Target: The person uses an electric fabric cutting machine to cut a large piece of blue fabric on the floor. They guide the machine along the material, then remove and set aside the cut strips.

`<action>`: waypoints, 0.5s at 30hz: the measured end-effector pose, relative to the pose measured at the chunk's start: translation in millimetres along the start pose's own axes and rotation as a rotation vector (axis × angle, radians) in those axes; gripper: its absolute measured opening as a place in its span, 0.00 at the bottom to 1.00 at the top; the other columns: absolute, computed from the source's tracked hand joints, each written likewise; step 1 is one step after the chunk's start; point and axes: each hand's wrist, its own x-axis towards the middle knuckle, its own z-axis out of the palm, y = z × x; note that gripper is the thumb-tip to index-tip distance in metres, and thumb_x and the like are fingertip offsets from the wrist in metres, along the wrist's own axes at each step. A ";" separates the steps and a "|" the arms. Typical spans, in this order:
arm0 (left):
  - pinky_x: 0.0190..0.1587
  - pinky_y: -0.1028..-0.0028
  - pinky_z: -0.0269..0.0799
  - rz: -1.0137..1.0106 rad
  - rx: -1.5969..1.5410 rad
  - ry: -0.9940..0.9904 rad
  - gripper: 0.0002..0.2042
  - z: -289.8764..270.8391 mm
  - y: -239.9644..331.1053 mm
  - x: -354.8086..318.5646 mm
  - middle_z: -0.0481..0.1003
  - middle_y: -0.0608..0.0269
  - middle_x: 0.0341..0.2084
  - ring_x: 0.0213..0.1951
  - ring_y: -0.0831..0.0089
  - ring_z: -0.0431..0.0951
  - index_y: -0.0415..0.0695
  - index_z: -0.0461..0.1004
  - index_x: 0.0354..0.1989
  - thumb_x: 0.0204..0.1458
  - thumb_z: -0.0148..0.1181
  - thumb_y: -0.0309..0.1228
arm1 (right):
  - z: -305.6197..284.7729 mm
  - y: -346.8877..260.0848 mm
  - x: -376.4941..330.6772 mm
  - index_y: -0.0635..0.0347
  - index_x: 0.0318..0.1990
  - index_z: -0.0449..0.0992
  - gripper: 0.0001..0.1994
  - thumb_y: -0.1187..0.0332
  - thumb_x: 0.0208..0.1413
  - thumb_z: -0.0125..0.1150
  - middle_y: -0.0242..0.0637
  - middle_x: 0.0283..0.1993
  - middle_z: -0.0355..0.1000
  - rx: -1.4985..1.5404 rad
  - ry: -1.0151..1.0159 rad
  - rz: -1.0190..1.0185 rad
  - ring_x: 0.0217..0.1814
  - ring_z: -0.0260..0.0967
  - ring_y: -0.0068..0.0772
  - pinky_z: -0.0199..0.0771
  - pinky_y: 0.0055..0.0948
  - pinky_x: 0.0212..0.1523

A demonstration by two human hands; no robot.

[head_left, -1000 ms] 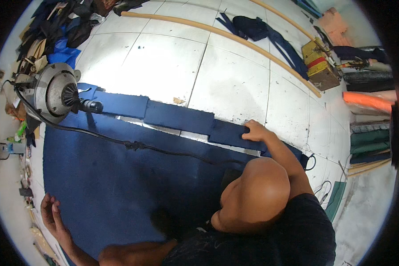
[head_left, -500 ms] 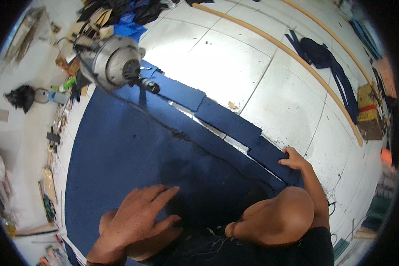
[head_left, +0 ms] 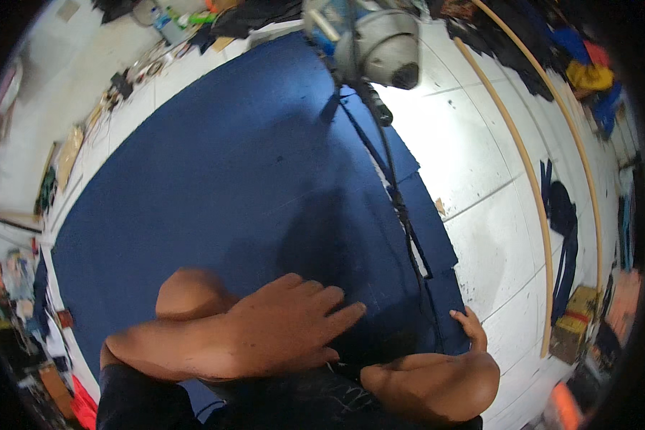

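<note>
A broad navy cloth (head_left: 193,179) lies flat across the frame's left and centre; navy cloth strips (head_left: 430,222) line its right edge, partly gapped.

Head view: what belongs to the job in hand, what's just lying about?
Job, by the look of it:
large blue sheet
blue strips along its right side, right hand at their outer edge
grey corded machine at the far end

Lying about, apparently:
two wooden poles
dark strapped cloth
yellow-brown box
</note>
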 end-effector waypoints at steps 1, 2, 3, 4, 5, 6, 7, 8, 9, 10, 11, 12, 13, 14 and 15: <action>0.50 0.60 0.70 0.032 0.010 0.040 0.30 4.6 -0.8 -3.5 0.73 0.52 0.46 0.47 0.58 0.76 0.42 0.64 0.63 0.53 0.62 0.42 | 7.4 -3.2 -4.7 0.68 0.62 0.65 0.41 0.49 0.45 0.70 0.53 0.60 0.70 -0.007 -0.001 0.009 0.65 0.65 0.43 0.62 0.45 0.66; 0.49 0.61 0.70 0.073 0.026 0.078 0.30 10.7 -3.1 -5.8 0.73 0.53 0.45 0.46 0.60 0.76 0.42 0.65 0.62 0.53 0.62 0.42 | 10.5 -2.5 -4.6 0.68 0.62 0.65 0.41 0.49 0.45 0.70 0.53 0.59 0.70 -0.015 0.008 0.012 0.65 0.65 0.43 0.62 0.45 0.66; 0.48 0.62 0.70 0.113 0.044 0.115 0.29 15.8 -4.2 -8.9 0.73 0.54 0.44 0.45 0.61 0.76 0.42 0.66 0.62 0.53 0.62 0.42 | 11.3 0.5 -0.8 0.68 0.62 0.65 0.41 0.49 0.45 0.70 0.53 0.59 0.70 -0.025 0.015 0.013 0.65 0.65 0.43 0.62 0.45 0.66; 0.47 0.63 0.70 0.137 0.054 0.141 0.29 20.0 -5.9 -10.7 0.73 0.55 0.43 0.45 0.62 0.76 0.42 0.66 0.61 0.53 0.63 0.42 | 12.5 -0.4 0.5 0.68 0.62 0.65 0.41 0.50 0.45 0.70 0.53 0.59 0.70 -0.040 0.032 0.017 0.65 0.65 0.43 0.62 0.45 0.65; 0.46 0.65 0.70 0.160 0.065 0.166 0.29 23.9 -7.0 -12.8 0.73 0.56 0.43 0.44 0.64 0.75 0.42 0.67 0.60 0.52 0.63 0.43 | 13.1 -2.4 0.9 0.68 0.62 0.65 0.41 0.50 0.45 0.70 0.53 0.59 0.70 -0.053 0.046 0.018 0.64 0.65 0.43 0.63 0.44 0.65; 0.46 0.66 0.69 0.168 0.079 0.184 0.28 27.1 -6.5 -16.4 0.73 0.57 0.43 0.44 0.65 0.75 0.43 0.67 0.60 0.52 0.63 0.43 | 15.3 -2.4 5.6 0.68 0.62 0.65 0.41 0.50 0.45 0.71 0.53 0.59 0.70 -0.067 0.043 0.019 0.64 0.65 0.43 0.63 0.44 0.65; 0.45 0.66 0.69 0.160 0.080 0.193 0.28 29.3 -5.9 -20.5 0.73 0.58 0.42 0.43 0.65 0.75 0.43 0.68 0.59 0.51 0.63 0.43 | 17.0 -2.9 9.5 0.68 0.62 0.65 0.41 0.51 0.45 0.71 0.53 0.59 0.70 -0.075 0.043 0.018 0.64 0.66 0.43 0.63 0.44 0.65; 0.44 0.67 0.69 0.160 0.079 0.201 0.29 30.8 -5.6 -23.4 0.73 0.58 0.42 0.43 0.66 0.75 0.43 0.68 0.59 0.51 0.64 0.43 | 17.9 -3.0 8.4 0.68 0.62 0.65 0.41 0.51 0.45 0.71 0.52 0.59 0.70 -0.080 0.049 0.020 0.64 0.66 0.43 0.63 0.44 0.65; 0.44 0.67 0.69 0.162 0.079 0.208 0.29 31.4 -5.8 -26.0 0.73 0.59 0.41 0.42 0.67 0.75 0.43 0.69 0.59 0.50 0.64 0.43 | 19.0 -2.9 7.9 0.68 0.62 0.65 0.41 0.51 0.45 0.71 0.52 0.59 0.70 -0.082 0.055 0.019 0.63 0.66 0.43 0.63 0.44 0.65; 0.43 0.69 0.69 0.174 0.067 0.240 0.25 31.3 -6.8 -28.1 0.75 0.57 0.40 0.41 0.66 0.76 0.41 0.70 0.57 0.52 0.62 0.41 | 18.8 -3.4 7.3 0.68 0.62 0.65 0.40 0.51 0.45 0.71 0.52 0.58 0.70 -0.084 0.062 0.018 0.63 0.66 0.43 0.63 0.44 0.65; 0.42 0.70 0.69 0.183 0.055 0.267 0.22 31.4 -7.6 -31.2 0.76 0.54 0.39 0.39 0.66 0.77 0.39 0.72 0.55 0.54 0.59 0.39 | 20.0 -2.1 5.9 0.68 0.62 0.65 0.40 0.52 0.45 0.71 0.52 0.58 0.71 -0.085 0.064 0.016 0.63 0.66 0.43 0.64 0.44 0.64; 0.41 0.72 0.70 0.193 0.043 0.293 0.20 31.4 -8.2 -33.6 0.78 0.52 0.38 0.38 0.66 0.78 0.36 0.74 0.53 0.57 0.56 0.36 | 20.8 -0.9 5.0 0.68 0.62 0.65 0.40 0.52 0.45 0.71 0.52 0.58 0.71 -0.087 0.068 0.018 0.63 0.66 0.42 0.64 0.43 0.64; 0.41 0.72 0.69 0.184 0.050 0.301 0.19 31.6 -8.5 -35.4 0.78 0.52 0.38 0.37 0.67 0.78 0.36 0.74 0.53 0.56 0.56 0.36 | 21.0 -0.1 3.9 0.68 0.62 0.65 0.40 0.52 0.45 0.71 0.52 0.58 0.71 -0.089 0.070 0.016 0.62 0.66 0.42 0.64 0.43 0.64; 0.40 0.73 0.69 0.178 0.056 0.307 0.19 31.6 -8.5 -37.0 0.78 0.52 0.37 0.37 0.67 0.78 0.36 0.75 0.52 0.56 0.56 0.36 | 21.1 1.5 1.3 0.68 0.62 0.65 0.40 0.53 0.45 0.71 0.51 0.58 0.71 -0.090 0.075 0.019 0.62 0.67 0.42 0.64 0.43 0.64; 0.39 0.73 0.69 0.172 0.063 0.312 0.19 31.4 -8.6 -38.3 0.78 0.52 0.37 0.36 0.68 0.78 0.36 0.75 0.51 0.56 0.57 0.36 | 20.7 3.2 -1.8 0.68 0.62 0.65 0.40 0.53 0.45 0.71 0.51 0.58 0.71 -0.092 0.077 0.019 0.62 0.67 0.42 0.64 0.43 0.64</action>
